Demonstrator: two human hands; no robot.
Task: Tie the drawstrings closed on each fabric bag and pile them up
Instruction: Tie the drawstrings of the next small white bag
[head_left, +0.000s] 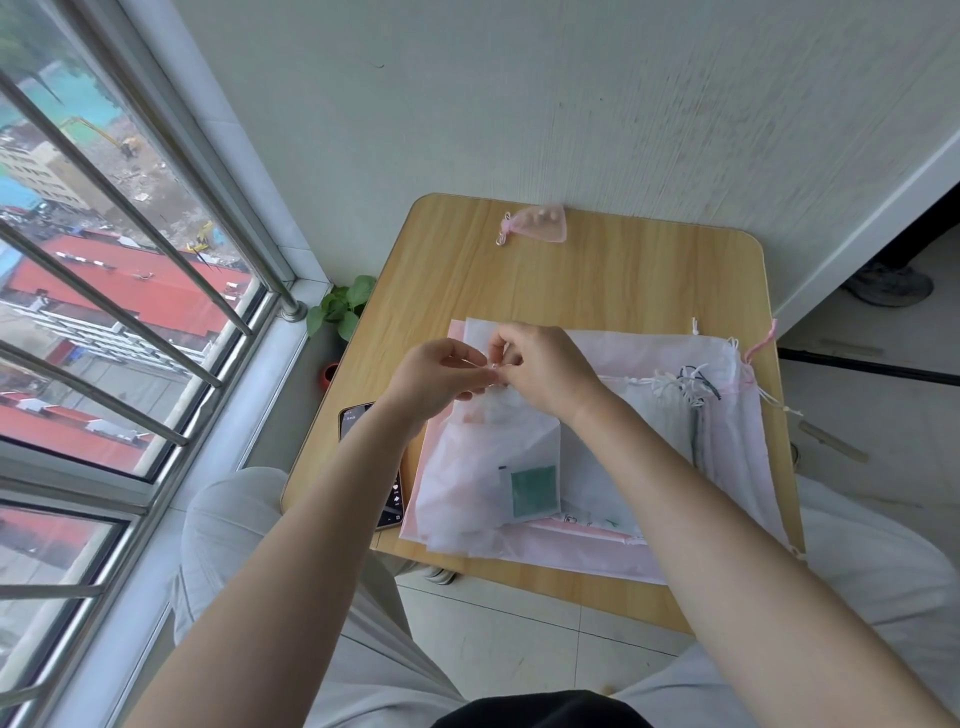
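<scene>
Nearest the person, a sheer white bag hung from its gathered mouth, its limp lower end draped over the front of the pile. It was thin, gauzy and see-through, so a flat green square showed inside it. Probably it was lifted by the mouth so its own weight kept the neck bunched while the strings were knotted.

Just above, the left hand and the right hand met over the bag's mouth. Each grip was clamped on the white drawstring, fingertips pinching the thin cord, the two almost touching; a knot appeared to be in the making, though the cord was too fine to tell how far along.

Beneath and to the right lay the flat pale pink and white bags on the wooden counter, their corded ends bunched at the right side, perhaps the heap of those already done. A dark phone lay at the counter's left edge, partly under the left forearm.

Farthest off, a small pink mesh pouch sat alone near the wall.
</scene>
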